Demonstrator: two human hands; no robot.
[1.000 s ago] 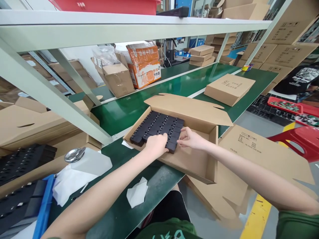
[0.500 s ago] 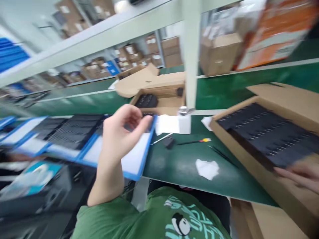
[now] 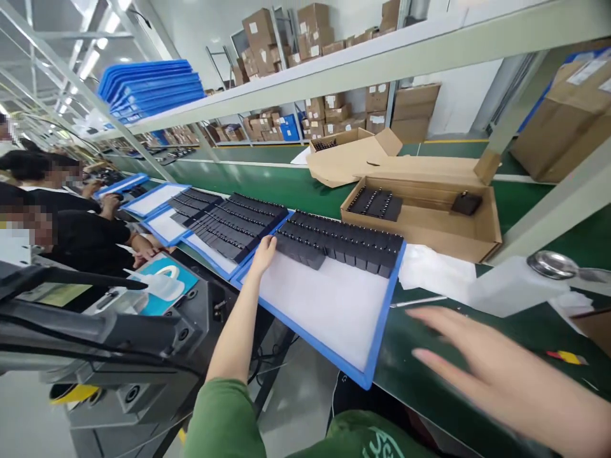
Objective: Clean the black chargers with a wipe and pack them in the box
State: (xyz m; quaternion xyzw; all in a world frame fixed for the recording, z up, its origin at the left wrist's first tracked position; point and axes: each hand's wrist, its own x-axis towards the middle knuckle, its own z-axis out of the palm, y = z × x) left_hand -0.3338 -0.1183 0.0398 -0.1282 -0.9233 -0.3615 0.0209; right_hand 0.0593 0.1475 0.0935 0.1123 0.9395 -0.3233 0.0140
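Note:
My left hand (image 3: 263,249) reaches out with fingers straight and touches the left end of a row of small black parts (image 3: 341,240). These parts lie at the far side of a blue-rimmed white tray (image 3: 329,312) on the green bench. My right hand (image 3: 496,375) hovers open and blurred above the bench at the lower right, holding nothing. More blue trays (image 3: 214,222) filled with black parts lie to the left of this one.
An open cardboard box (image 3: 420,213) with some black parts stands behind the tray, another open box (image 3: 351,159) farther back. A white bottle (image 3: 515,286) with a metal cap lies right of the tray. Other people (image 3: 71,216) sit at the left. A grey machine (image 3: 119,331) stands below.
My view swung left from the cardboard box of black parts to the blue trays. My left hand left the box and now touches the row of parts on the tray; my right hand followed.

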